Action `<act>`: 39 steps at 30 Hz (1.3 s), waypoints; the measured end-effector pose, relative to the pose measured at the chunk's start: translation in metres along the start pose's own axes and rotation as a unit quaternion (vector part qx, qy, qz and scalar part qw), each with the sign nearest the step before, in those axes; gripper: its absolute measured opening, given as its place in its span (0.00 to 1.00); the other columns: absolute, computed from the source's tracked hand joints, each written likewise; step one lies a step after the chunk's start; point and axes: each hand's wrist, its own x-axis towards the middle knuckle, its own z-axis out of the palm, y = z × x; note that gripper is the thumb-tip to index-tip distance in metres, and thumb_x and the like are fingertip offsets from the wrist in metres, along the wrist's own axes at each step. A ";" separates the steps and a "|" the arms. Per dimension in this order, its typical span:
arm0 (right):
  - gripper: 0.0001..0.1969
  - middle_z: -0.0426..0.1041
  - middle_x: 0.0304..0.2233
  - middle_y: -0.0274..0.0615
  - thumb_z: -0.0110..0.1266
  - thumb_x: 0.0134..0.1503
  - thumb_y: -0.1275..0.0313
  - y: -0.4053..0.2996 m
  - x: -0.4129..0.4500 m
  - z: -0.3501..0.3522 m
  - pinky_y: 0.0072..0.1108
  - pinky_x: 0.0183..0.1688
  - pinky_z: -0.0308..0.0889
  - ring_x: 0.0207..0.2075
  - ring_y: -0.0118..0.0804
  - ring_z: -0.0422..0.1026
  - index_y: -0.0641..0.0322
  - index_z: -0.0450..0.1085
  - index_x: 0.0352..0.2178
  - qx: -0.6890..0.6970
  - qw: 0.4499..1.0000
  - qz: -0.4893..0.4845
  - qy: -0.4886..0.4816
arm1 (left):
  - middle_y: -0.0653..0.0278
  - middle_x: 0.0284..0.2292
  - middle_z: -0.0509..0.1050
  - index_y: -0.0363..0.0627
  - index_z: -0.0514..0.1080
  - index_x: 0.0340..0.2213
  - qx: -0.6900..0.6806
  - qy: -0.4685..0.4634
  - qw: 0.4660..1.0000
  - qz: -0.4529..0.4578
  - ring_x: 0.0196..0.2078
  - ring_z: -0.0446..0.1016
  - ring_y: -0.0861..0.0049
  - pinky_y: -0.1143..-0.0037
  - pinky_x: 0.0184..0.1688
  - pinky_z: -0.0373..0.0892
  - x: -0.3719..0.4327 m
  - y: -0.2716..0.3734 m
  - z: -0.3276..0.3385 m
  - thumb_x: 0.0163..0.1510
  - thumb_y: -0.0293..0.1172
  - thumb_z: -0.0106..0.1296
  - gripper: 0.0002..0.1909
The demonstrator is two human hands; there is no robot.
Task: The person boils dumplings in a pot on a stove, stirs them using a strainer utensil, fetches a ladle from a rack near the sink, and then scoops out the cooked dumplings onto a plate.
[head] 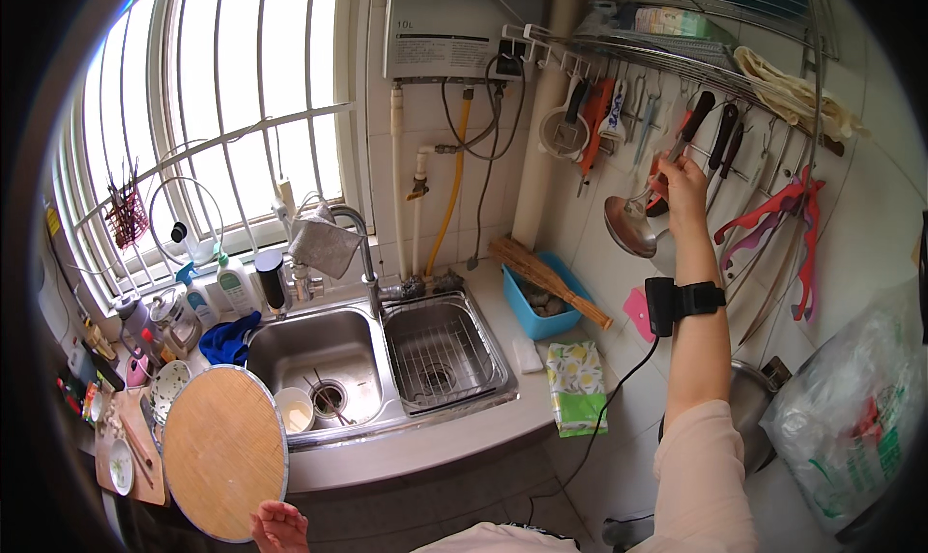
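Observation:
My right hand [680, 183] is raised to the utensil rack on the right wall, its fingers closed on the handle of a metal ladle [632, 225] with a dark grip at its top end. The bowl of the ladle hangs low and left of the hand. More dark-handled utensils [723, 136] hang just right of it. Low at the left, my left hand [279, 527] touches the lower rim of a round wooden board [225, 451] with a pale edge, which stands tilted beside the sink. Its fingers are curled, and the picture's lower edge cuts it off.
A double steel sink [319, 353] holds a white bowl [295, 409] and chopsticks [330, 401]. Right of it are a blue basin [544, 314] with a straw brush [551, 281] and a patterned packet [577, 388]. A wire shelf [652, 49] overhangs the hooks; a plastic bag [841, 415] hangs at right.

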 end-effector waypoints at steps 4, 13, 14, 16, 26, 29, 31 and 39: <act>0.06 0.63 0.22 0.31 0.49 0.50 0.74 -0.008 -0.001 -0.002 0.14 0.24 0.69 0.20 0.21 0.64 0.65 0.65 0.30 -0.013 1.000 0.003 -0.001 | 0.59 0.34 0.71 0.38 0.67 0.37 0.020 -0.028 0.999 0.005 0.36 0.69 0.72 0.73 0.42 0.64 0.004 -0.004 0.009 0.55 0.48 0.38 0.23; 0.08 0.65 0.21 0.33 0.49 0.51 0.72 0.005 0.003 -0.010 0.15 0.18 0.67 0.17 0.24 0.67 0.67 0.64 0.31 -0.073 0.994 -0.080 0.028 | 0.60 0.34 0.71 0.39 0.67 0.38 0.021 -0.033 0.999 -0.001 0.36 0.69 0.73 0.74 0.41 0.64 0.005 -0.019 0.019 0.55 0.49 0.39 0.23; 0.08 0.65 0.20 0.34 0.49 0.52 0.72 0.009 0.007 -0.013 0.15 0.16 0.67 0.17 0.24 0.67 0.68 0.63 0.31 -0.075 0.990 -0.113 0.033 | 0.60 0.34 0.71 0.39 0.67 0.38 0.020 -0.034 0.999 -0.001 0.36 0.69 0.73 0.74 0.41 0.64 0.005 -0.022 0.020 0.55 0.49 0.39 0.23; 0.09 0.66 0.23 0.34 0.49 0.52 0.71 0.008 0.006 -0.010 0.13 0.18 0.67 0.20 0.23 0.67 0.67 0.64 0.32 -0.107 0.989 -0.099 0.020 | 0.60 0.34 0.71 0.39 0.67 0.38 0.018 -0.029 0.999 -0.004 0.36 0.69 0.73 0.74 0.41 0.64 0.003 -0.022 0.018 0.55 0.49 0.39 0.23; 0.03 0.66 0.24 0.35 0.43 0.55 0.78 -0.019 -0.171 0.072 0.12 0.22 0.66 0.23 0.22 0.67 0.61 0.61 0.33 0.014 0.907 0.025 -0.419 | 0.65 0.29 0.70 0.41 0.67 0.31 0.092 0.022 0.995 0.018 0.35 0.70 0.76 0.77 0.38 0.65 0.006 -0.019 0.043 0.55 0.45 0.36 0.19; 0.10 0.68 0.25 0.40 0.46 0.45 0.84 -0.019 -0.247 0.105 0.21 0.28 0.66 0.26 0.36 0.70 0.61 0.65 0.31 -0.097 0.823 -0.187 -0.527 | 0.62 0.32 0.71 0.38 0.67 0.35 0.143 -0.033 0.989 -0.003 0.38 0.70 0.75 0.76 0.40 0.65 0.004 -0.008 0.050 0.56 0.48 0.33 0.24; 0.12 0.69 0.26 0.38 0.46 0.41 0.83 -0.024 -0.287 0.131 0.23 0.29 0.67 0.31 0.37 0.69 0.58 0.66 0.30 -0.100 0.771 -0.316 -0.543 | 0.58 0.37 0.71 0.34 0.66 0.40 0.188 -0.062 0.979 -0.053 0.42 0.69 0.73 0.75 0.44 0.63 -0.003 0.005 0.055 0.55 0.56 0.30 0.33; 0.05 0.62 0.26 0.35 0.47 0.43 0.74 -0.080 -0.407 0.220 0.20 0.30 0.65 0.33 0.33 0.65 0.57 0.62 0.26 -0.018 0.585 -0.440 -0.681 | 0.55 0.41 0.69 0.31 0.61 0.45 0.145 -0.181 0.956 -0.179 0.46 0.66 0.72 0.75 0.51 0.59 -0.045 0.066 0.049 0.55 0.43 0.41 0.25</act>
